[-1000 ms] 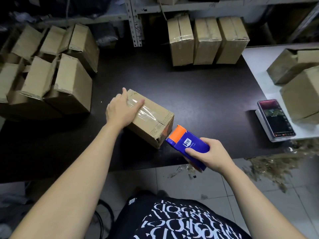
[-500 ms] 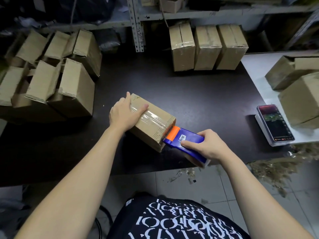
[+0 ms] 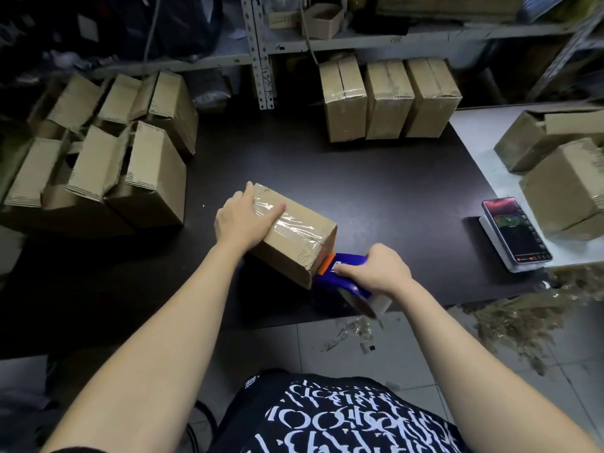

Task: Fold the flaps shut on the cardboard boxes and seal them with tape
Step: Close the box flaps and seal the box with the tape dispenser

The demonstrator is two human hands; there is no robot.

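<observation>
Over on the left a pile of open-flapped boxes point(image 3: 98, 165) is crowding that end of the dark table point(image 3: 392, 178). The left hand point(image 3: 243, 220) is lying flat, fingers straight, pressing on the taped box point(image 3: 294, 237), which is sitting angled near the table's front edge. The right hand point(image 3: 382, 273) is gripping the blue tape dispenser point(image 3: 327, 281), its orange end touching the box's near-right face, the roll hanging past the edge. Bare tabletop is lying open behind, up to three sealed boxes point(image 3: 389, 99). Further right a lit phone point(image 3: 513, 233) is sitting beside more boxes point(image 3: 562, 191). Dispenser label and shirt point(image 3: 343, 416) lettering are coming out unreadable.
</observation>
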